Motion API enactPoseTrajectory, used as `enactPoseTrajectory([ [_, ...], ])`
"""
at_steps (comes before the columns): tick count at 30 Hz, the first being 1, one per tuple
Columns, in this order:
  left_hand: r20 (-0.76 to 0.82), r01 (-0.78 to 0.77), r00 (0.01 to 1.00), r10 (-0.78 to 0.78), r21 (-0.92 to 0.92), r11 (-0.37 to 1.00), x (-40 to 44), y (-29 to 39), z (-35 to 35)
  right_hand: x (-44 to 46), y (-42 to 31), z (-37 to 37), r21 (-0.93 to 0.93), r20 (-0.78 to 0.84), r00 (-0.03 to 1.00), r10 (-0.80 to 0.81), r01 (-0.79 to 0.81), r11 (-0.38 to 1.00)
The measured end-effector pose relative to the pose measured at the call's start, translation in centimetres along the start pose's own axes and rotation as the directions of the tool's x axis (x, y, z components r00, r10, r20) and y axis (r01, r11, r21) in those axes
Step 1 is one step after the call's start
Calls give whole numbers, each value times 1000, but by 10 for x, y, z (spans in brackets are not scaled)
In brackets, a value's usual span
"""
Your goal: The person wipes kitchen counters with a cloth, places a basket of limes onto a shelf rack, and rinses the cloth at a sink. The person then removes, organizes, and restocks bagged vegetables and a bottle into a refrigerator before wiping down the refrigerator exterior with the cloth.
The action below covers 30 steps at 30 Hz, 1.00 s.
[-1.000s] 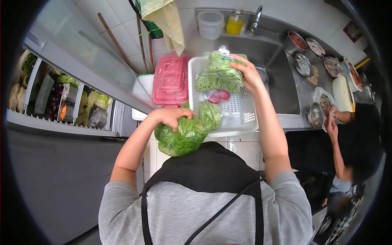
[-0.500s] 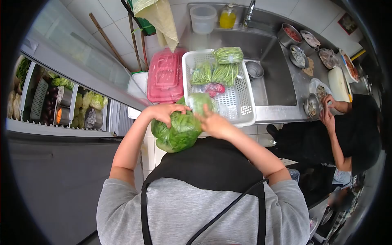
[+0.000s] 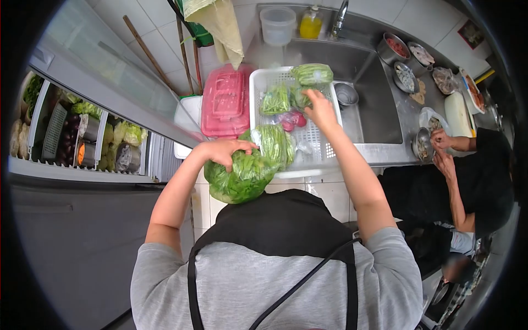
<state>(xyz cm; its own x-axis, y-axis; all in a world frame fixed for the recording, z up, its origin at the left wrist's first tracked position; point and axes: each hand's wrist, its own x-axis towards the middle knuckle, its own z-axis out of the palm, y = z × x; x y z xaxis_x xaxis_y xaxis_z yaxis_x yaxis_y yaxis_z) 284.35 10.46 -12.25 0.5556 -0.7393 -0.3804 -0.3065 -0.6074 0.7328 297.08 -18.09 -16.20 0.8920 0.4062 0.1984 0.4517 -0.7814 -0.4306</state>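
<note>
My left hand [image 3: 226,151] grips the top of a clear plastic bag of leafy greens [image 3: 241,179], held beside the near left corner of a white perforated basket [image 3: 336,118]. Over the basket, my right hand [image 3: 320,110] has its fingers closed on a bag of green beans [image 3: 300,98], which it partly hides. Around it in the basket are another bag of green beans [image 3: 312,74] at the far side and one [image 3: 275,102] to the left. A bagged green vegetable [image 3: 270,144] lies near the greens. Something pinkish-red in plastic [image 3: 291,120] sits mid-basket.
An open fridge [image 3: 82,132] with vegetables stands left. A red lidded box [image 3: 225,102] adjoins the basket. Behind and right is a steel sink [image 3: 377,104] with a small bowl [image 3: 346,94]. A co-worker's hands [image 3: 443,148] hold a metal bowl [image 3: 422,144] at the right counter.
My right hand has moved from beside the leafy greens out to the beans in the basket. The bagged green vegetable now rests at the basket's near left. My left hand keeps its hold.
</note>
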Motion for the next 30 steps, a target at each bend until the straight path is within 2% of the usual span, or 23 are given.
enactPoseTrajectory([
  [1, 1, -3, 1000, 3, -2, 1000, 1, -1, 0, 0, -1, -17, 203, -43, 999, -28, 36, 978],
  [2, 6, 3, 1000, -3, 4, 1000, 0, -2, 0, -6, -8, -37, 200, -41, 999, -27, 35, 979],
  [4, 8, 8, 1000, -8, 8, 1000, 1, -2, 0, -33, -28, -73, 278, 62, 998, -13, -5, 961],
  [6, 32, 27, 999, -26, -37, 999, 1, 2, -2, -68, -38, -84, 97, 157, 986, -48, 33, 995],
  [8, 23, 20, 1000, -19, -34, 999, 0, 2, -2, -99, -26, -59, 180, 407, 894, -188, 123, 976],
  [9, 14, 12, 1000, -11, -29, 1000, 0, 1, -2, -101, -21, -50, 182, 410, 893, -186, 119, 976],
  [11, 13, 15, 1000, -15, -22, 1000, -1, -2, -2, -104, -14, -36, 87, 731, 678, -75, 16, 996],
  [13, 8, 21, 1000, -21, -15, 1000, -1, -2, -3, -50, 11, -32, 24, 840, 543, -8, -22, 999],
  [14, 17, 29, 999, -29, -23, 999, -1, -2, -3, -30, 3, -48, 50, 682, 730, -52, 25, 998],
  [15, 27, 38, 999, -37, -31, 999, -1, -1, -3, -11, -8, -69, 64, 482, 871, -97, 75, 995],
  [16, 32, 42, 999, -41, -34, 999, -1, 0, -3, 6, -12, -75, -208, 373, 918, -131, 221, 953],
  [17, 31, 42, 999, -41, -29, 999, -1, 0, -3, 22, -12, -77, -476, 271, 942, -199, 311, 822],
  [18, 29, 42, 999, -42, -23, 999, -1, 1, -3, 32, -1, -61, -473, 271, 942, -198, 310, 825],
  [20, 26, 53, 998, -52, -27, 998, -2, 3, -3, 45, 25, -20, -697, 223, 933, -281, 355, 623],
  [21, 24, 61, 998, -60, -31, 998, -3, 3, -2, 54, 23, -23, -697, 224, 933, -280, 354, 624],
  [23, 5, 43, 999, -43, -43, 998, -3, 1, -1, 63, 19, -35, -558, 262, 951, -164, 288, 779],
  [24, -15, 26, 1000, -27, -53, 998, -3, 0, 0, 60, 12, -45, -557, 266, 951, -160, 287, 779],
  [26, -13, 13, 1000, -14, -46, 999, -2, -5, 2, 50, -3, -74, -299, 114, 991, -64, 95, 950],
  [27, -13, 5, 1000, -6, -36, 999, -2, -6, 2, 38, -13, -90, -263, 72, 996, -60, 77, 962],
  [30, -4, -3, 1000, 3, -38, 999, -2, -6, 1, -11, -50, -124, -200, 97, 994, -39, 58, 978],
])
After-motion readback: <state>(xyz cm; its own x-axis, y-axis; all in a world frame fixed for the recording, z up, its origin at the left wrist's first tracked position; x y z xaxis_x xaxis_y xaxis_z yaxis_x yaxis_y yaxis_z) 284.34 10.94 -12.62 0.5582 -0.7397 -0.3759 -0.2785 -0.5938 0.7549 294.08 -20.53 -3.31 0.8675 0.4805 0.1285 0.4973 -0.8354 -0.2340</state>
